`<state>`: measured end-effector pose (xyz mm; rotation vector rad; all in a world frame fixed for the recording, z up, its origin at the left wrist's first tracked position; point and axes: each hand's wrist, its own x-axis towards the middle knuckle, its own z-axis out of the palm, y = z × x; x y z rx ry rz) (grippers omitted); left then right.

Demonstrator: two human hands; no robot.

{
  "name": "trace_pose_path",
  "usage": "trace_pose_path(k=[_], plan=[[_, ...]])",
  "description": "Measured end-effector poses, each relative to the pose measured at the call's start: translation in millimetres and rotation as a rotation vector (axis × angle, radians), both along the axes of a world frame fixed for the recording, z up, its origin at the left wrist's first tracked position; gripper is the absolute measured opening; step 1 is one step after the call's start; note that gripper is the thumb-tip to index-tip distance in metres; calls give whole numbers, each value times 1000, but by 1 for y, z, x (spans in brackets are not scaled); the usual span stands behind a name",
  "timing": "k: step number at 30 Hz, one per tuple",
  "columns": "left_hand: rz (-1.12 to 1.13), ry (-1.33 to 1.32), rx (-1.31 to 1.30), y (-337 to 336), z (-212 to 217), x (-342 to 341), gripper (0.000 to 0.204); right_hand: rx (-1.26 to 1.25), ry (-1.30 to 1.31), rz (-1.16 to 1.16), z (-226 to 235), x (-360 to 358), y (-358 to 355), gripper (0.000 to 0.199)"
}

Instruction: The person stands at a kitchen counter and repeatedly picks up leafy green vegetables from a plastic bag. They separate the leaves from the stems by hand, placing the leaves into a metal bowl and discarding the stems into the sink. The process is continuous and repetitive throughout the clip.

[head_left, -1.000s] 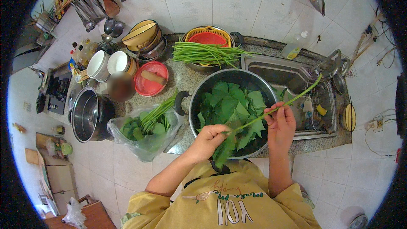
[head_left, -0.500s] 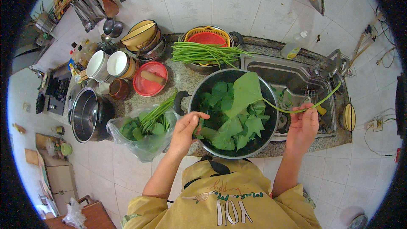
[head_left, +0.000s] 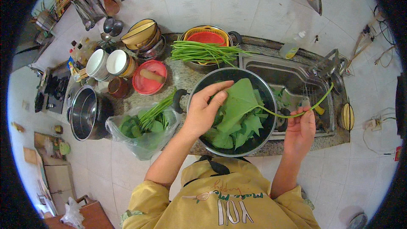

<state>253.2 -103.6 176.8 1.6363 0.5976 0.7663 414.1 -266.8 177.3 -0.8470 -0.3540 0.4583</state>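
My right hand (head_left: 299,133) pinches a long green leaf stalk (head_left: 277,114) over the sink's near side. The stalk's free end curves up past my fingers toward the faucet. At its other end a broad green leaf (head_left: 238,101) spreads above a dark pot (head_left: 271,91) with a pale rim. Over the pot's left side, my left hand (head_left: 203,109) has its thumb and forefinger apart at the leaf's left edge; its other fingers are partly hidden. Loose green leaves (head_left: 246,132) lie in the pot below.
Left of the pot sits a plastic bag (head_left: 146,144) of leafy stalks. Behind it, stripped green stalks (head_left: 203,52) lie across a yellow basket. The metal sink (head_left: 275,65) is to the right. Bowls (head_left: 116,62), a red dish (head_left: 148,88) and an empty pot (head_left: 90,114) stand at left.
My left hand has moved right and up from the pot's near-left rim to the held leaf, its fingers spreading. My right hand has shifted slightly down, still pinching the stalk.
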Motion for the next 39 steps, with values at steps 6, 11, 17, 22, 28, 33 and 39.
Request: trace_pose_path(k=[6,11,17,22,28,33,39], plan=[[-174,-96,-274,-13,-3,5,25,12,8,-49,-3,5,-7,16],[-252,-185,-663,-19,6,5,23,-16,3,-61,-2,8,-12,16],[-339,-233,-747,-25,19,5,21,-7,-1,-70,-3,14,-17,16],[-378,-292,-794,-28,22,8,20,-2,12,-90,-5,18,-20,16],[-406,-330,-935,-38,21,18,16,-39,7,-112,-8,22,-28,15],[-401,-195,-650,-43,6,31,12,-38,-29,-186,-4,26,-37,14],[-297,266,-15,-51,-6,57,18,-125,-232,-327,6,25,-51,13]])
